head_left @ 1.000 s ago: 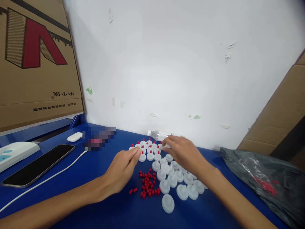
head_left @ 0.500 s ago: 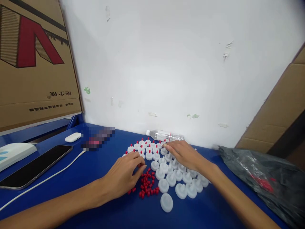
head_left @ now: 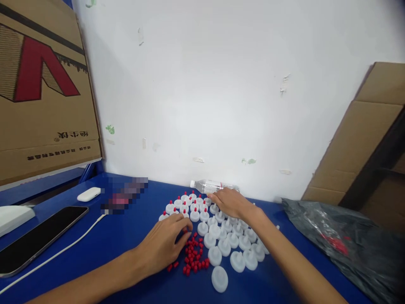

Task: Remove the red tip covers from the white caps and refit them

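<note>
My left hand (head_left: 166, 238) rests at the left of a pile of small red caps (head_left: 193, 253), fingers curled and thumb drawn in near the index finger. What sits between its fingertips, if anything, is too small to make out. My right hand (head_left: 229, 202) reaches over the back of a group of round white plastic discs with nozzles (head_left: 232, 240), its fingers close together and pointing left. Its fingertips are at the rear discs; whether they pinch a cap is hidden. Several white discs with red caps on their nozzles (head_left: 194, 215) stand upright at the back left.
A clear plastic bottle (head_left: 205, 186) lies against the white wall. At left are a phone (head_left: 41, 236), a white cable (head_left: 76, 240), a small white case (head_left: 89, 194) and a cardboard box (head_left: 47, 122). A grey plastic bag (head_left: 348, 245) lies at right.
The camera view has shifted a little. My right hand has moved slightly left and back over the rear capped discs. My left hand stays beside the red caps.
</note>
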### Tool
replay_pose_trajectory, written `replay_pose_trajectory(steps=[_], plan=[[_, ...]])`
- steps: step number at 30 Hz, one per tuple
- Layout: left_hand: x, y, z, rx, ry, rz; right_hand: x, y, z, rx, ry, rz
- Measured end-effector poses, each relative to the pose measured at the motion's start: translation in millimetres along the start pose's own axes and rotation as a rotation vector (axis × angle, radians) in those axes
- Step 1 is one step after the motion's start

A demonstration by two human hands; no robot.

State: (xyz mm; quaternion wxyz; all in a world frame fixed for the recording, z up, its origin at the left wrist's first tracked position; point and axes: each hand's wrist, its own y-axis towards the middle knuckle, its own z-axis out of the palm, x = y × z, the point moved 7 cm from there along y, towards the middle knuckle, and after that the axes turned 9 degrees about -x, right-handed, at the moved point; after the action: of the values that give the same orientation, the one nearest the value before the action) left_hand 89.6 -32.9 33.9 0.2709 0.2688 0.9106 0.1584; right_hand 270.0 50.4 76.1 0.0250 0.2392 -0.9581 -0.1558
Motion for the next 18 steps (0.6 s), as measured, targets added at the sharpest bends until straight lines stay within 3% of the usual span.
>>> replay_pose_trajectory(steps=[6, 10, 18], plan=[[-1.0, -0.3, 2.0, -0.014, -0.035, 0.007, 5.1, 10.0, -35.1, -0.181, 0.009, 0.035], [-2.6, 2.1, -5.4, -0.054, -0.062, 0.005, 15.4, -4.8, -63.5, -0.351, 0.1, 0.01], [-6.5, 2.6, -26.6, -0.169, -0.14, -0.029, 85.1, -59.9, -55.3, -0.351, 0.209, -0.249]])
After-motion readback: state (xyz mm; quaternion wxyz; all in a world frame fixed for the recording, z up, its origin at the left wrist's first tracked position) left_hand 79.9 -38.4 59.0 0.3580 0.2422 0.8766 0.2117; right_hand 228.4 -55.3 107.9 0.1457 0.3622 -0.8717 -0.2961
